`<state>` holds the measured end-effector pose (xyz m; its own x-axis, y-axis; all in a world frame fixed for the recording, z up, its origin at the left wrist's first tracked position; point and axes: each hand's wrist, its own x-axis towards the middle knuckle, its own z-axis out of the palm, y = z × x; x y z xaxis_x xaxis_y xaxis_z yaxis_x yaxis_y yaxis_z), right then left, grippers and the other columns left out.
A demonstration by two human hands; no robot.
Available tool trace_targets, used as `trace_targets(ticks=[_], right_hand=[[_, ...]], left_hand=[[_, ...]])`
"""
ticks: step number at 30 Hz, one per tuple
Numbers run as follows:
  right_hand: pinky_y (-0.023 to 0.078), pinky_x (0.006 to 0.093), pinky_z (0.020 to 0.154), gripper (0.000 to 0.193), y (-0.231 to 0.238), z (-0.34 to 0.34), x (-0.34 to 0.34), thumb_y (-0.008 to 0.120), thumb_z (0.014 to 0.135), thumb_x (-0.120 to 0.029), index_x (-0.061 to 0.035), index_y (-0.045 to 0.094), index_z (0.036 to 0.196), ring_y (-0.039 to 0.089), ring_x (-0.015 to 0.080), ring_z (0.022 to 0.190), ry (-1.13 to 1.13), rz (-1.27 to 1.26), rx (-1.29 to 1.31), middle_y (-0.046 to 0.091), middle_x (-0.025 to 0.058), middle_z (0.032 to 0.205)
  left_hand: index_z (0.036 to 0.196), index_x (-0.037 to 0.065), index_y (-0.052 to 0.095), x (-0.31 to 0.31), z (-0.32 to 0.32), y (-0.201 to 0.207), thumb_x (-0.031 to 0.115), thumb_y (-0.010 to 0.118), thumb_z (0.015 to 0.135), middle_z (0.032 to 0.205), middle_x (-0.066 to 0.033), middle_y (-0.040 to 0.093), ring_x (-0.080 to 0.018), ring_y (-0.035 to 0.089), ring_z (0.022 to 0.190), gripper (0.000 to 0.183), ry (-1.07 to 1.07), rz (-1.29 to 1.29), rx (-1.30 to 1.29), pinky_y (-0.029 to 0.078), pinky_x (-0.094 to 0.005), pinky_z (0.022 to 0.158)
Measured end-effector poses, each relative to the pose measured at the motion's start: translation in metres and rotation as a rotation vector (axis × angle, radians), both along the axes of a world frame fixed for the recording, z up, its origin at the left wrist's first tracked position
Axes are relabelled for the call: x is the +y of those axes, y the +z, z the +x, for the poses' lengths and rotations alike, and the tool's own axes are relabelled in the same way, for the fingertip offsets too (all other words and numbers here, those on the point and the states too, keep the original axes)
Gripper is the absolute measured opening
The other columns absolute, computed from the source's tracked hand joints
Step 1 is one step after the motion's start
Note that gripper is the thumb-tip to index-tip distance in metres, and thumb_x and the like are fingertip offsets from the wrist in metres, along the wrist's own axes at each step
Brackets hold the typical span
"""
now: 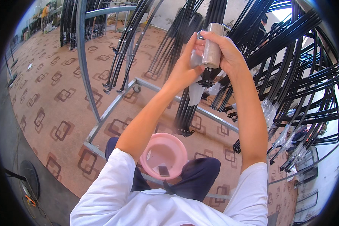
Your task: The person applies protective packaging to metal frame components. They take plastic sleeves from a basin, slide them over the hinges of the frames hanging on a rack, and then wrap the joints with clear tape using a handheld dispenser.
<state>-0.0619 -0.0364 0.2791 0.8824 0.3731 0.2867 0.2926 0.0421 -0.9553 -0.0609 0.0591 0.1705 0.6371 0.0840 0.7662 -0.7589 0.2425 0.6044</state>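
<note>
Right hand [231, 52] grips film roll [212, 54], upper centre of frame; left hand [185, 68] alongside, cannot tell its grip.

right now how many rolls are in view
1: the roll is in the right hand, with the left hand close beside it, near the black bars. Others may be hidden behind the bars.

No words, numbers or signs can be read here: the roll [211, 54] at the upper middle of the frame shows no legible print, and the pale patch [149, 154] inside the pink basin [167, 145], lower middle, is too small to make out.
</note>
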Motion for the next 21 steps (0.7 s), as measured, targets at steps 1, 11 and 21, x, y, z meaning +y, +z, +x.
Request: trace_targets(ticks=[1,11,21], right_hand=[[0.051,0.027,0.063,0.04,0.001,-0.002,0.001,0.07,0.066,-0.018,0.0061,0.052,0.092,0.061,0.018,0.071,-0.024,-0.023,-0.013,0.058,0.0123,0.078],[0.049,0.0285,0.06,0.042,-0.002,-0.012,-0.007,0.068,0.068,-0.026,0.0036,0.051,0.092,0.059,0.0172,0.064,-0.181,-0.033,-0.061,0.058,0.0117,0.075],[0.048,0.0317,0.066,0.043,-0.027,0.03,-0.076,0.064,0.074,-0.029,-0.0039,0.047,0.105,0.057,0.0177,0.077,-0.066,0.067,0.144,0.056,0.0085,0.089]], left_hand=[[0.134,0.013,0.021,0.001,0.0,0.001,-0.004,0.055,0.067,0.124,-0.0176,0.042,-0.0281,0.04,0.115,0.078,-0.005,0.006,0.003,0.031,-0.0322,0.095],[0.132,0.007,0.027,0.007,-0.004,0.002,-0.004,0.055,0.067,0.122,-0.0195,0.044,-0.0261,0.042,0.114,0.071,0.075,0.065,0.0,0.03,-0.029,0.094],[0.132,0.002,0.026,0.016,-0.013,0.01,-0.007,0.053,0.068,0.124,-0.0175,0.043,-0.0193,0.041,0.113,0.07,-0.011,0.049,0.092,0.03,-0.0242,0.093]])
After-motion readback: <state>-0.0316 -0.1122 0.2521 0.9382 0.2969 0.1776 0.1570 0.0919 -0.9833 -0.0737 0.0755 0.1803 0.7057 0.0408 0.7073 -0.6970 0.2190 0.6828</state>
